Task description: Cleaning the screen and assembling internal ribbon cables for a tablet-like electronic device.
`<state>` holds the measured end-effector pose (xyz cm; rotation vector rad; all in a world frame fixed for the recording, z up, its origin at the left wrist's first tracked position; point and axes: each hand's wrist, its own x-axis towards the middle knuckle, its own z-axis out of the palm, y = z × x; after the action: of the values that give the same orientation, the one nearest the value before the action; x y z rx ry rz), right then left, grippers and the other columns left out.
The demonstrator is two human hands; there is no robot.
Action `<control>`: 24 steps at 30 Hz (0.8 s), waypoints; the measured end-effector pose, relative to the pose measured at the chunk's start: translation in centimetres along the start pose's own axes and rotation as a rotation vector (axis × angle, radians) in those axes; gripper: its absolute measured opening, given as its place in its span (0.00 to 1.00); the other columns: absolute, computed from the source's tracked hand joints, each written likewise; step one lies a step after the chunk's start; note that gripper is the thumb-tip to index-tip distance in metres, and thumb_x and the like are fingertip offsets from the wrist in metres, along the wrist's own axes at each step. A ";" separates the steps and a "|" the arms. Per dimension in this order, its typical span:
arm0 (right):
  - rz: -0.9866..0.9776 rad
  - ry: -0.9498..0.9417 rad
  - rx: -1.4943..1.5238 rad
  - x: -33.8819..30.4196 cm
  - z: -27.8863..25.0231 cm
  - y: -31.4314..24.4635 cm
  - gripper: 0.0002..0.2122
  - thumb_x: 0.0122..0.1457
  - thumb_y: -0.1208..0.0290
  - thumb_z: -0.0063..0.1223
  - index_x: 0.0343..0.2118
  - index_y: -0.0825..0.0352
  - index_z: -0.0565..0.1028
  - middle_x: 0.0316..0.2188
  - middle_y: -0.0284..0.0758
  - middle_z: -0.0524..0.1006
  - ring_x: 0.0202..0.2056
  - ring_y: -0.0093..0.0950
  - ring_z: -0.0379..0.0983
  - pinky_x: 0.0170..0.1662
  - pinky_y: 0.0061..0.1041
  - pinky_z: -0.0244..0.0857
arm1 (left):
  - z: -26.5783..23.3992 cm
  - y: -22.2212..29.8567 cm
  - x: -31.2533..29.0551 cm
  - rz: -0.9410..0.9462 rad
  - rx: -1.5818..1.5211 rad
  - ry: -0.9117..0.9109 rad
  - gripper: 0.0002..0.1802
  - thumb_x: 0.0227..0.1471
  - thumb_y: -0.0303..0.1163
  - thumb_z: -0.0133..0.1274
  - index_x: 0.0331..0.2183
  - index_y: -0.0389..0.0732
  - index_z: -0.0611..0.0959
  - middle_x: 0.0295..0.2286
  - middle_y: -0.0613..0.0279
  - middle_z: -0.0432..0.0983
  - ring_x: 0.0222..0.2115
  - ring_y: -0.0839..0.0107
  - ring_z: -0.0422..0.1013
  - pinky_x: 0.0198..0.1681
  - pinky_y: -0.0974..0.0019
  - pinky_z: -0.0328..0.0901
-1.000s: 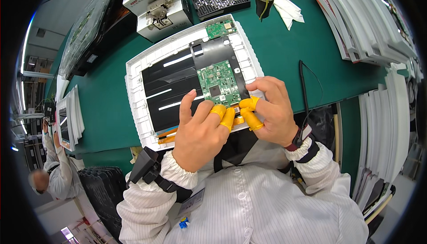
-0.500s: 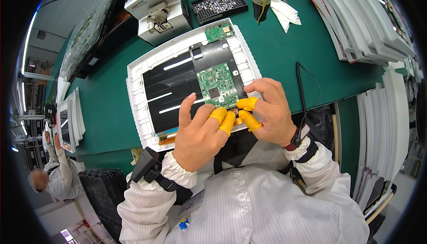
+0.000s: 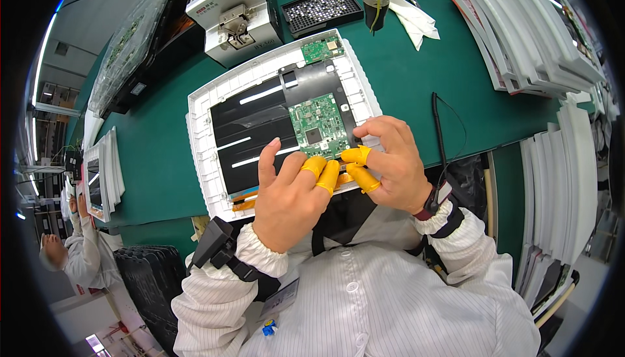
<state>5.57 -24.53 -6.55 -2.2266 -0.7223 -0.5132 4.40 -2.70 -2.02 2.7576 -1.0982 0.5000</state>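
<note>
Green, smooth-surfaced tabletop (image 3: 416,109) sits as before, everything shifting only slightly in view, apparently from the head moving. Far left, a co-worker in a white smock (image 3: 84,259) changes head position a little; no bearing on the work here. White, rectangular, ribbed plastic shell (image 3: 200,126) lies open side up at the tabletop's near edge, still slanted the same way. Inside it, black, flat, glossy panel (image 3: 244,122) with pale reflected streaks, unchanged. Left hand (image 3: 290,204) and right hand (image 3: 397,174) remain over the shell's near side, fingers curled inward, fingertips meeting a bit closer together than half a second ago. Neither is spread or pulled away; whether they pinch or just press something, cannot tell, contact point hidden. Green, squarish circuit board (image 3: 319,122) stays put on the right part of the panel, its near edge at the fingertips. Orange, thin, flat flexible strip (image 3: 345,180) shows just below the board, partly covered by yellow, stretchy rubber finger cots (image 3: 329,178), two on each hand; less of it seems visible between the tips now. Judgement: small alignment adjustment at the board's near edge, same step ongoing; no finished connection can be confirmed.
</note>
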 end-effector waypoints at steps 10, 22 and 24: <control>0.006 0.032 -0.001 0.0 0.1 -0.1 0.12 0.43 0.75 0.67 0.34 0.65 0.82 0.47 0.37 0.74 0.51 0.41 0.69 0.54 0.38 0.63 | 0.0 0.1 0.1 0.106 0.007 -0.001 0.05 0.45 0.30 0.61 0.29 0.43 0.87 0.29 0.64 0.79 0.40 0.66 0.75 0.65 0.40 0.50; -0.014 0.050 -0.021 -0.1 0.4 -0.1 0.10 0.41 0.76 0.67 0.29 0.67 0.80 0.45 0.36 0.75 0.50 0.40 0.70 0.53 0.38 0.64 | 0.3 -0.7 0.1 0.163 -0.031 0.010 0.02 0.42 0.28 0.61 0.23 0.42 0.86 0.25 0.63 0.79 0.39 0.65 0.76 0.65 0.41 0.52; -0.021 0.064 -0.027 -0.1 0.5 0.0 0.09 0.42 0.75 0.67 0.27 0.67 0.78 0.44 0.36 0.75 0.50 0.39 0.70 0.53 0.39 0.64 | 0.4 -0.6 0.2 0.153 -0.025 0.014 0.02 0.42 0.28 0.61 0.24 0.42 0.86 0.25 0.63 0.79 0.39 0.65 0.76 0.65 0.41 0.52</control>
<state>5.53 -24.20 -6.90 -2.2193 -0.7098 -0.6048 5.03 -2.45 -2.34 2.6573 -1.3095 0.5192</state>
